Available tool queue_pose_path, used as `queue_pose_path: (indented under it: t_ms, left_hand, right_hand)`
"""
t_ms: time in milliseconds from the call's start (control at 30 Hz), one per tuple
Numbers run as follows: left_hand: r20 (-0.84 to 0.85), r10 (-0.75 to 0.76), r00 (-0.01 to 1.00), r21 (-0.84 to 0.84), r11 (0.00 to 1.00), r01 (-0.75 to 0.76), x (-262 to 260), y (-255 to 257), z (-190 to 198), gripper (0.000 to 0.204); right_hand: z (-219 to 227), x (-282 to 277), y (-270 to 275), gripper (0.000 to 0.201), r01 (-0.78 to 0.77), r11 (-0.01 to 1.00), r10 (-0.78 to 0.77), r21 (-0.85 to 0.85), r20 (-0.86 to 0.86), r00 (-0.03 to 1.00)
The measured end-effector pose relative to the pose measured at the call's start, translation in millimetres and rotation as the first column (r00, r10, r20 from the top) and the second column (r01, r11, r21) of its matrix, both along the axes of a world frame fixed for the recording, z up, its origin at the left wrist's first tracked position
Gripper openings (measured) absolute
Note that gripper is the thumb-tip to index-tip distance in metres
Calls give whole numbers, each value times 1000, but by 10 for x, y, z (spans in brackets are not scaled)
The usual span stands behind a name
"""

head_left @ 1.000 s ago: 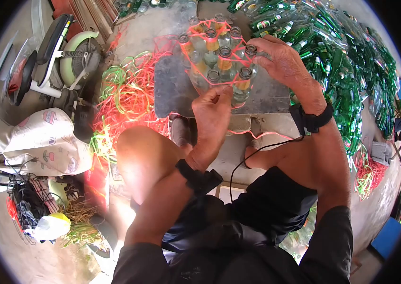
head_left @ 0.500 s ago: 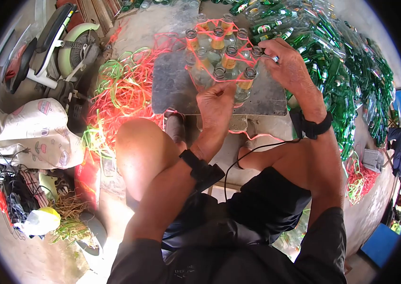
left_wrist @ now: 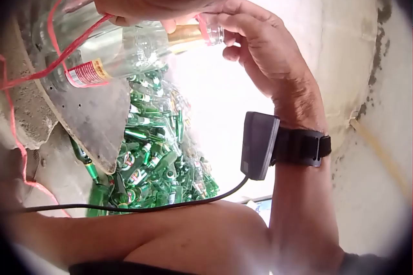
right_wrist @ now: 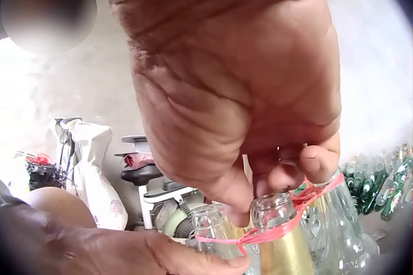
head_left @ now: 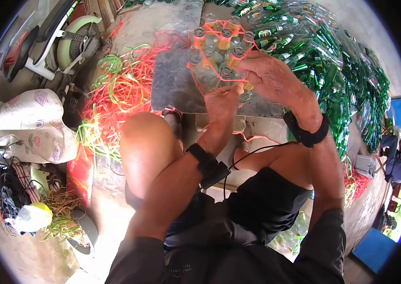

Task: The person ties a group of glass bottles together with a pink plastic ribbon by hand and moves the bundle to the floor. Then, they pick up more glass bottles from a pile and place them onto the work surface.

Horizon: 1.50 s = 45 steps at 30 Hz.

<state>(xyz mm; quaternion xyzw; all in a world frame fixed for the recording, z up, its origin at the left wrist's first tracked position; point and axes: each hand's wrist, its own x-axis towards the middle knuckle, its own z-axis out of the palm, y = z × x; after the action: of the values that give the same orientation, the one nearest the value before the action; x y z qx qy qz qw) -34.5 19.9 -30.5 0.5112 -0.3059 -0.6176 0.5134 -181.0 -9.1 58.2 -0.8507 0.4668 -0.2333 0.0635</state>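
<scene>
A cluster of clear glass bottles (head_left: 205,75) with gold neck labels stands upright on a dark board (head_left: 172,85), bound around the necks with pink plastic strap (head_left: 217,71). My left hand (head_left: 221,102) is low at the near side of the cluster, thumb and finger pinching the strap; a loose strand trails from it in the left wrist view. My right hand (head_left: 276,78) bends over the near right bottle (right_wrist: 277,207), fingers and thumb curled at its mouth. In the right wrist view the strap crosses that neck just below the rim, and left fingertips lie beneath.
Piled green bottles (head_left: 333,71) lie to the right. Tangled pink and green strap (head_left: 124,90) covers the floor at the left, near a pale green wheeled frame (head_left: 77,47) and a printed white cover (head_left: 34,128). A black cable (head_left: 257,151) runs between the wrist cameras.
My right hand has moved left and toward me, from the right-hand bottle to the near right one. The left hand stays at the near side. The head view has shifted slightly.
</scene>
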Motion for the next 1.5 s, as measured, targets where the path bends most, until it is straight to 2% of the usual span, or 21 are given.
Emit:
queue_pose_path:
  t_ms: [67,200,267,400,467,500,567,700,767,867,1100,1167,1300,1367,1500]
  left_hand:
    - [12,-26,1000,18,1000,26,0,-2,-15,28]
    - [13,0,1000,16,1000,0,-42,7,-49,26]
    - [6,-41,999,-9,999,41,-40,24,-72,24]
    - [-28,-40,999,42,998,41,-25,53,-27,23]
    - [-34,-215,976,8,977,215,39,38,-81,22]
    - [-34,-214,976,7,977,215,48,32,-50,22]
    - [13,-263,965,117,959,259,55,18,13,25]
    - [50,-304,951,102,949,298,80,43,21,27]
    - [-91,-319,943,152,932,330,71,56,20,26]
    - [-81,-346,935,214,910,356,52,43,67,26]
    - [-17,-304,953,251,921,298,-16,-47,19,26]
    - [-15,-199,980,170,965,198,-29,-36,-2,20]
    - [-6,-136,991,85,987,136,-12,3,16,16]
    - [89,-109,990,39,994,106,-31,9,-4,14]
    - [103,-49,993,-6,999,50,-67,13,-37,18]
  right_hand:
    - [17,-51,-40,16,-32,986,31,161,6,999]
    - [72,-102,-136,15,-57,962,59,268,3,998]
    - [77,-128,-177,14,-39,902,35,429,16,999]
    - [111,-119,-154,14,-43,925,54,377,-17,998]
    - [94,-118,-147,14,11,913,-3,409,-22,1000]
    - [79,-107,-140,14,11,913,-2,408,-22,1000]
    - [43,-81,-121,17,-10,955,-5,297,49,999]
    - [43,-96,-103,18,-10,957,-6,291,53,999]
    - [67,-89,-90,17,-2,950,-18,312,61,998]
    - [55,-99,-90,16,16,945,-33,328,48,998]
    - [0,-125,-137,13,-94,960,85,265,47,995]
    - [24,-143,-178,14,-156,942,178,298,-49,983]
    - [119,-105,-279,12,-218,914,272,342,-118,955]
    - [144,-86,-338,12,-180,845,296,504,-158,942]
    - [175,-59,-473,13,-117,775,315,621,-219,924]
